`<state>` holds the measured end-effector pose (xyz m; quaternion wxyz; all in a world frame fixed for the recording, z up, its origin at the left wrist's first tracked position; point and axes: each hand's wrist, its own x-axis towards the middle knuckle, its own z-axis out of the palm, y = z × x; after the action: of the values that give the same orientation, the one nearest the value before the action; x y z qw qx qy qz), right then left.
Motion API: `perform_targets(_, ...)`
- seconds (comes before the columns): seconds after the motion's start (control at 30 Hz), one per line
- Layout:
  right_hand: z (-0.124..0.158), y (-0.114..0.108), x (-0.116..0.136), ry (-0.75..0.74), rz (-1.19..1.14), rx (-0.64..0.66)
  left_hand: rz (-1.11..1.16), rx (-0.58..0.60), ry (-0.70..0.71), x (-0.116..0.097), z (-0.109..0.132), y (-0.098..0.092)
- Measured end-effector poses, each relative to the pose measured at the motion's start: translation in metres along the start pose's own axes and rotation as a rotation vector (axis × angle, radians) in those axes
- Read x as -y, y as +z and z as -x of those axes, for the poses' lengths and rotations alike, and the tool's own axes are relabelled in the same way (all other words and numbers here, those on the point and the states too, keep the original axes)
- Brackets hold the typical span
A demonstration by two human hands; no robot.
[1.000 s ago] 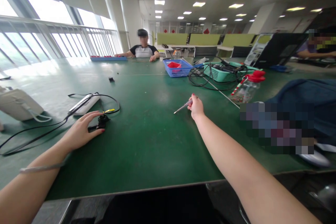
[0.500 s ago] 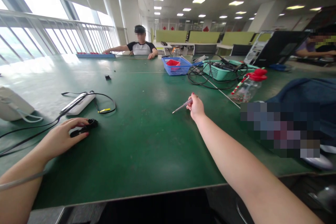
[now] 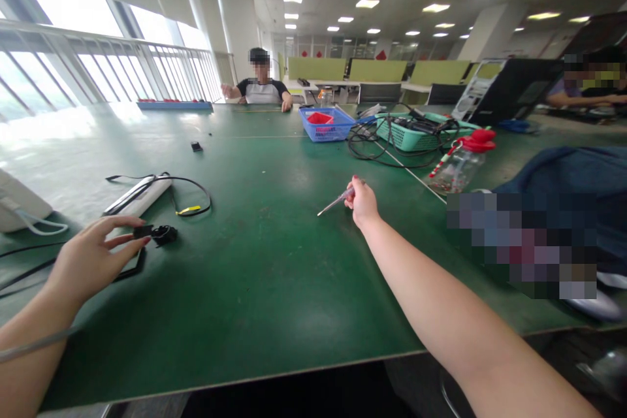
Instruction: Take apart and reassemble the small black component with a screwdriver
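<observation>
At a green table [image 3: 255, 287], a right hand [image 3: 364, 204] at the center of the frame closes firmly around a slim screwdriver [image 3: 335, 202], its metal tip angled toward the lower left. At the frame's left, the left hand [image 3: 91, 255] pinches a small black part [image 3: 143, 231] between thumb and fingers, next to a dark, curled piece [image 3: 164, 235] too blurred to identify. Just beyond lie a white oblong case [image 3: 151, 194] and a yellow-tagged black cord [image 3: 190, 211]. At upper center, a blue basket [image 3: 330, 134] holds a red tray [image 3: 320, 119], beside a green basket [image 3: 406, 137] of cables, while a co-worker [image 3: 264, 91] sits across the table.
</observation>
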<state>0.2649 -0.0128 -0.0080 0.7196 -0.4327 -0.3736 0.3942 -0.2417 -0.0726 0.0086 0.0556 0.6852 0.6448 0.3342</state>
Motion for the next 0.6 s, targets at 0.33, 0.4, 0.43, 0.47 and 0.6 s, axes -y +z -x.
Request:
perform_targets(0.33,0.000,0.000,-0.003,-0.010,0.016,-0.001,-0.355,-0.035,0.408,-0.006,-0.019,0.014)
perform_targets(0.4,0.000,0.000,-0.003,-0.010,0.018,-0.001,-0.328,0.016,0.382,-0.005,-0.019,0.015)
perform_targets(0.43,0.000,0.000,-0.003,-0.010,0.018,0.000,-0.316,0.040,0.336,-0.004,-0.017,0.015)
perform_targets(0.47,0.000,0.000,-0.002,-0.010,0.019,0.002,-0.308,0.061,0.279,-0.005,-0.016,0.014)
perform_targets(0.6,0.001,0.000,-0.001,-0.008,0.020,0.005,-0.313,0.079,0.140,-0.009,-0.011,0.010)
